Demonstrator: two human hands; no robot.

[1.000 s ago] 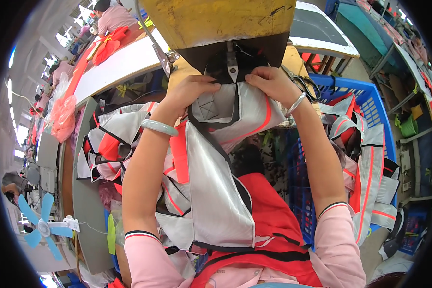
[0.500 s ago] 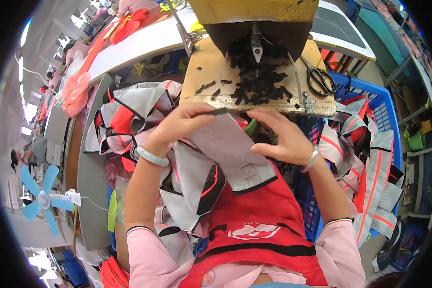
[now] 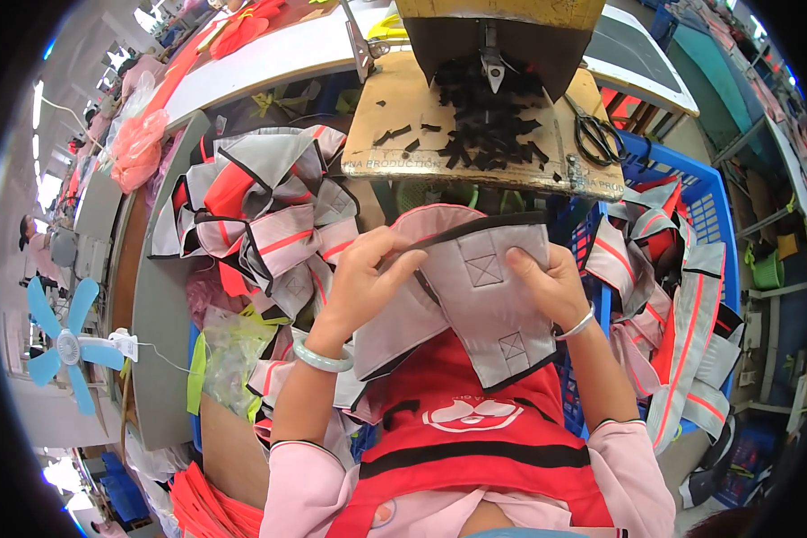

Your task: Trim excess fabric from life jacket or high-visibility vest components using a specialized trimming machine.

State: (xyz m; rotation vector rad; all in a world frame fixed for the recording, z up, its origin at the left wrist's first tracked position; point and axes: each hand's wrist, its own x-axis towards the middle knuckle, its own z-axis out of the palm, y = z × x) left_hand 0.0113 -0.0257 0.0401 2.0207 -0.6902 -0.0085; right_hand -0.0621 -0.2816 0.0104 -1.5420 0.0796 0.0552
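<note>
My left hand [image 3: 368, 282] pinches the upper left edge of a grey fabric panel [image 3: 484, 309] with black binding and stitched crossed squares. At the panel's right side, my right hand [image 3: 551, 285] grips it, thumb on top and the other fingers hidden behind. Part of the panel's reverse shows red along its top. It hangs above my red apron [image 3: 475, 444], just in front of a cardboard-covered work surface [image 3: 386, 117]. Black fabric scraps [image 3: 493, 134] lie heaped there under a yellow machine's pointed metal tip [image 3: 493, 72].
Black-handled scissors [image 3: 598, 141] lie at the surface's right edge. Left is a pile of grey and red fabric pieces [image 3: 269, 211]; on the right, a blue basket [image 3: 717, 193] holds more. A blue fan [image 3: 67, 345] stands far left. Orange-red strips [image 3: 211, 502] lie lower left.
Both hands have drawn the panel down from the work surface edge toward me and spread it wider. My right hand, formerly open beside it, now grips it.
</note>
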